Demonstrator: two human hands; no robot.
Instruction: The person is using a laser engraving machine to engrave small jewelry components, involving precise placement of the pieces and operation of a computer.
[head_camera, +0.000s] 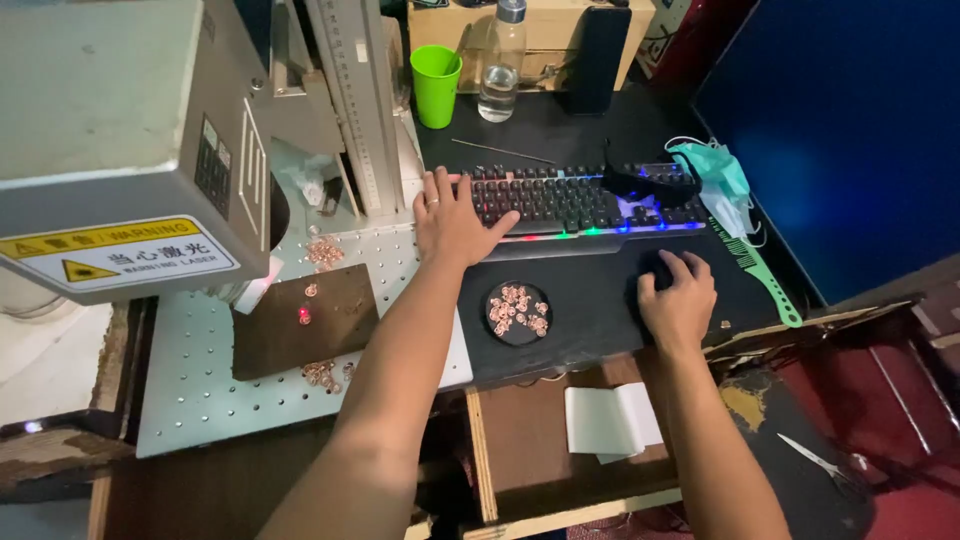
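Forearms: both of mine ran up from the bottom edge, nearest the lens, the left crossing above the perforated metal bed (190, 390), the right above the wooden shelf holding a folded white paper (610, 420).
Right hand (678, 300): it lay curled over the black mouse (650, 275) on the dark mat, palm down, fingers draped and loosely closed around the body; most of the mouse was hidden beneath it.
Left hand (455, 220): flat and spread, fingers out on the left end of the backlit keyboard (590, 200), gripping nothing, a ring on one finger.
Keyboard axis: its long side ran left to right across the desk, so my left hand touched its near left corner while my right sat just below its right half.
Between the hands: a round black dish (518, 312) of small copper-coloured rings, nearer my right hand than my left, touched by neither.
Left of my arm: a dark plate (305, 320) with a red light spot, loose rings around it, under the grey machine head (120, 140).
Beyond: green cup (436, 85), clear bottle (502, 60), face mask (715, 170), green comb (765, 270).
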